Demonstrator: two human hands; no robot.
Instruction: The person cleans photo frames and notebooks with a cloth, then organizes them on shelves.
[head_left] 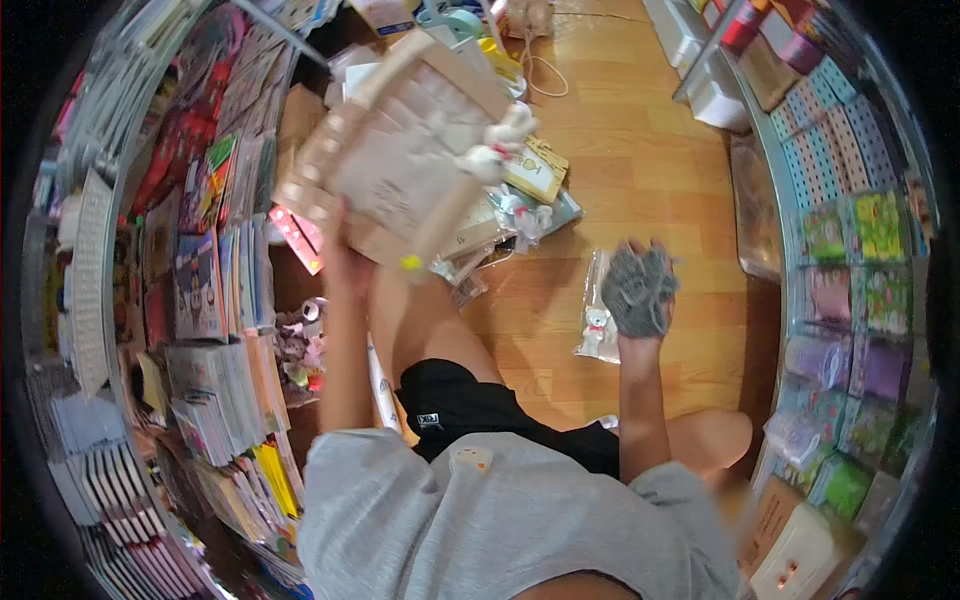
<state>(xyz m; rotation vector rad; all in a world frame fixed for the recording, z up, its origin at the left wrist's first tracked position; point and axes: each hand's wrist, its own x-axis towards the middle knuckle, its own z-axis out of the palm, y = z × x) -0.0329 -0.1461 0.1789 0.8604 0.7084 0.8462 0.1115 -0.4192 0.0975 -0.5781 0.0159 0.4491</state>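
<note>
My left hand (350,262) grips the lower edge of a beige picture frame (405,150), holding it up and tilted at the upper left. A small white toy bear (490,158) with a red bow sits at the frame's right side, and a yellow sticker (411,263) marks its bottom corner. Over the floor to the right, my right hand (655,325) is closed around a bunched grey cloth (637,285). Just left of that hand lies a clear plastic packet (597,305) with a white bear on it.
A wooden floor (660,180) runs between two shelf rows. Books and magazines (205,290) fill the left shelves; packaged goods (850,290) line the right. Behind the frame is a pile with a yellow box (538,170). A white cable (548,78) lies farther back.
</note>
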